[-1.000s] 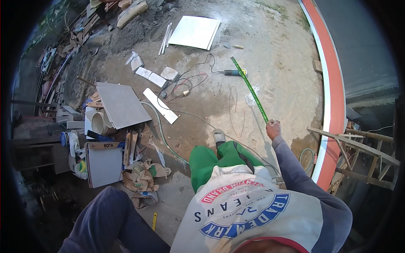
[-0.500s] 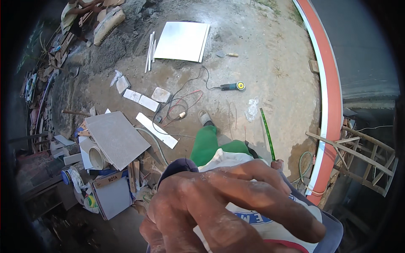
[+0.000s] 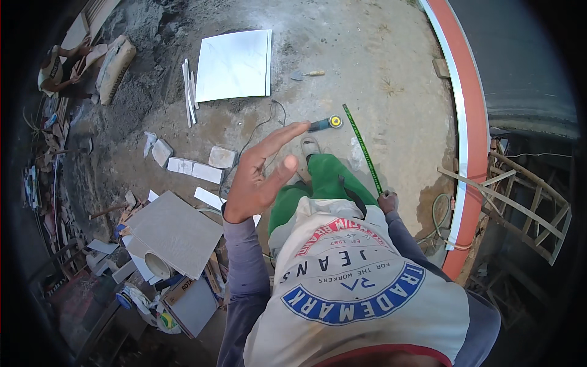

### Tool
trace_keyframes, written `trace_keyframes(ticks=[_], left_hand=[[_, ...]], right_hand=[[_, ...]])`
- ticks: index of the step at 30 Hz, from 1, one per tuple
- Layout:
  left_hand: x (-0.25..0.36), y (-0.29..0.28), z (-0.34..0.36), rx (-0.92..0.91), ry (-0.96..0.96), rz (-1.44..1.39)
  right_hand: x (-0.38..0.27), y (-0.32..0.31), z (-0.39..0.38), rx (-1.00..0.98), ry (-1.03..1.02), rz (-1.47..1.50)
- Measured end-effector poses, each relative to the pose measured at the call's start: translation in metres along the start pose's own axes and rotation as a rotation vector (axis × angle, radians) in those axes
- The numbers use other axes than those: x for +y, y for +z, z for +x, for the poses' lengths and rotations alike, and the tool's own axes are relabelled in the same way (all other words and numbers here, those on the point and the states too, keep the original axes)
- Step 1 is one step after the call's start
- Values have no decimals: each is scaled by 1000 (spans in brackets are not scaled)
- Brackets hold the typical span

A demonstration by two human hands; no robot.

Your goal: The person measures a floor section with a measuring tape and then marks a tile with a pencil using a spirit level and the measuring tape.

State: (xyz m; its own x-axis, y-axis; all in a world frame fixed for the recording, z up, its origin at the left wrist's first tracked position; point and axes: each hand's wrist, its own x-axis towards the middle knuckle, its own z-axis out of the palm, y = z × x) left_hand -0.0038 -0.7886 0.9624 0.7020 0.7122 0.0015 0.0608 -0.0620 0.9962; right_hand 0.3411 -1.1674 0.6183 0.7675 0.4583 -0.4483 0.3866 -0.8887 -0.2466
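My left hand (image 3: 262, 174) is raised in front of my body, its fingers stretched out and the thumb apart, with nothing in it. By my right side, my right hand (image 3: 387, 200) is closed around the near end of a green tape measure (image 3: 364, 148). The tape's narrow blade with dark markings sticks out forward over the ground. Its case, if there is one, is hidden in the fist. An angle grinder (image 3: 325, 123) with a yellow disc lies just beyond my left fingertips, its rear end covered by them.
Large white tiles (image 3: 234, 66) lie ahead with thin strips beside them. A trowel (image 3: 307, 74) lies to their right. Stone blocks (image 3: 221, 157) and a black cord are on the left. Tiles (image 3: 177, 229) and a bucket clutter the near left. Another person (image 3: 58, 70) handles a sack far left.
My left hand has moved from close before the camera down to the left and opened out. The tape measure's far end has swung left and forward. The view has shifted.
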Motion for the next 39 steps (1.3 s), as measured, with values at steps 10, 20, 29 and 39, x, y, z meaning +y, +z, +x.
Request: trace_keyframes(ticks=[10,20,29,39], left_hand=[[-306,54,-105,22,-658,704],[-357,-63,-87,2,-960,159],[-380,-95,-127,-42,-963,188],[-159,-110,64,229,-167,-323]], right_hand=[[-66,-34,177,188,-169,196],[-48,49,-8,-26,284,448],[-80,46,-139,252,238,159],[-477,-82,-64,377,-692,609]])
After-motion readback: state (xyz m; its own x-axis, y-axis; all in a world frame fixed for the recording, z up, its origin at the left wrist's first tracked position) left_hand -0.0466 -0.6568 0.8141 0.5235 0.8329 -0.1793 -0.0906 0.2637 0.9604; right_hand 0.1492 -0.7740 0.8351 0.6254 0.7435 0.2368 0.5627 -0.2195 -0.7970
